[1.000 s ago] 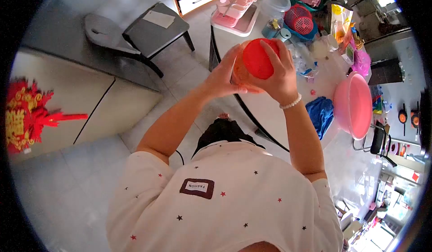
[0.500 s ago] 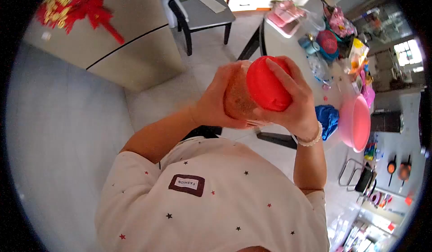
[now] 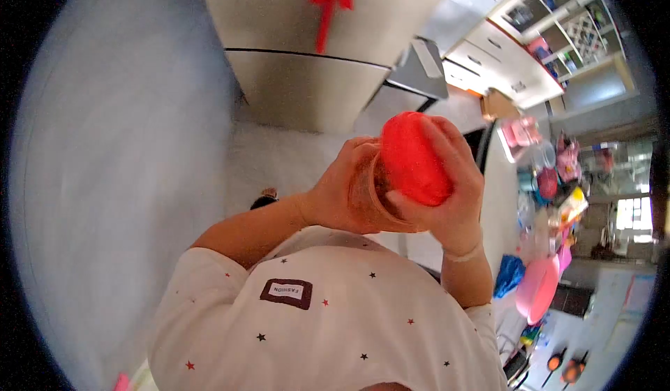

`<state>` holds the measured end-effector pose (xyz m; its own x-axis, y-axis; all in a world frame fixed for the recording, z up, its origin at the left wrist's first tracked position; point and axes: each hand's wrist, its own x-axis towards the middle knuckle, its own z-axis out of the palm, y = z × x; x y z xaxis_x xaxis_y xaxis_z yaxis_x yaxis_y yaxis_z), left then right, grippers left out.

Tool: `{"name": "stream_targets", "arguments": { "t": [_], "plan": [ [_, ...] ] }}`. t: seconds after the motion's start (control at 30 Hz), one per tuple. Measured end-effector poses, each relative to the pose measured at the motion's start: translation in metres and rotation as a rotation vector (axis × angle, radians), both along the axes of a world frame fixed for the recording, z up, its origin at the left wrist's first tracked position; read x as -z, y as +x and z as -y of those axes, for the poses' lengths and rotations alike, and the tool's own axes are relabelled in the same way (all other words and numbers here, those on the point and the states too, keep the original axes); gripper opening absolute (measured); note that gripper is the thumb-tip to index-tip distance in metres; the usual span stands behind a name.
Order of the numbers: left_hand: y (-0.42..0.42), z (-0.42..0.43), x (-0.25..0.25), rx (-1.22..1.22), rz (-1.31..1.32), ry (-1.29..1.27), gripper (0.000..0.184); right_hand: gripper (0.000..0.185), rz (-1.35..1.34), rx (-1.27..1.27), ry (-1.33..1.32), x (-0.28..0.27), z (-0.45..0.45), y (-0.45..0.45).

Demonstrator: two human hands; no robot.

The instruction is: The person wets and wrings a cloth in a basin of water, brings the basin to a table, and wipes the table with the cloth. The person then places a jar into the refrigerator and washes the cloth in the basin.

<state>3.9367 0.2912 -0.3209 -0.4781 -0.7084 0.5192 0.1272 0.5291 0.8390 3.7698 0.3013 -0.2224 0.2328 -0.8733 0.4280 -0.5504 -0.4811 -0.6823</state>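
Note:
In front of my chest, my left hand (image 3: 336,194) is wrapped round a see-through jar (image 3: 368,194) with brownish contents. The jar tilts, its mouth towards the right. My right hand (image 3: 457,188) grips a round red lid (image 3: 413,159), fingers over its far side and thumb near the jar's rim. A gap shows between lid and rim at the lower side, with the dark inside of the jar visible there. Whether the lid's upper edge still touches the jar I cannot tell. What exactly fills the jar is unclear.
Ahead stands a fridge (image 3: 300,91) with a red hanging ornament (image 3: 336,0). Beside it is a grey chair (image 3: 417,70), then white drawers (image 3: 481,56). At right, a table (image 3: 497,209) bears a blue bag (image 3: 509,276), a pink basin (image 3: 539,290) and several other things.
The red lid has come away from the jar's mouth on one side, tilting in my right hand. My view has turned left, so the fridge and table appear further right.

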Motion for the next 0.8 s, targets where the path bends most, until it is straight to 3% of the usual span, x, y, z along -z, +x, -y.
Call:
{"name": "stream_targets", "arguments": {
  "t": [0.07,0.2,0.33,0.53,0.67,0.7,0.8],
  "plan": [
    [0.04,0.013,0.001,-0.155,0.001,-0.038,0.108,0.07,-0.321,-0.045,-0.167,-0.015,0.023,0.055],
    [0.117,0.04,0.01,-0.413,-0.108,-0.023,0.103,0.072,-0.052,-0.33,0.045,-0.007,0.089,0.126],
    [0.198,0.059,0.006,-0.583,-0.118,-0.02,0.099,0.09,-0.327,-0.646,0.019,-0.013,0.135,0.19],
    [0.287,0.065,-0.019,-0.63,0.203,-0.041,0.098,0.087,-0.279,-0.861,-0.087,-0.006,0.163,0.251],
    [0.312,0.063,-0.032,-0.464,0.146,0.029,0.099,0.086,-0.118,-1.126,-0.032,-0.006,0.184,0.263],
    [0.314,0.065,-0.03,-0.449,0.115,0.052,0.1,0.085,-0.128,-1.051,-0.043,-0.009,0.181,0.266],
    [0.305,0.072,-0.028,-0.467,0.11,0.094,0.102,0.085,-0.503,-0.615,-0.046,-0.035,0.153,0.267]
  ]
}}
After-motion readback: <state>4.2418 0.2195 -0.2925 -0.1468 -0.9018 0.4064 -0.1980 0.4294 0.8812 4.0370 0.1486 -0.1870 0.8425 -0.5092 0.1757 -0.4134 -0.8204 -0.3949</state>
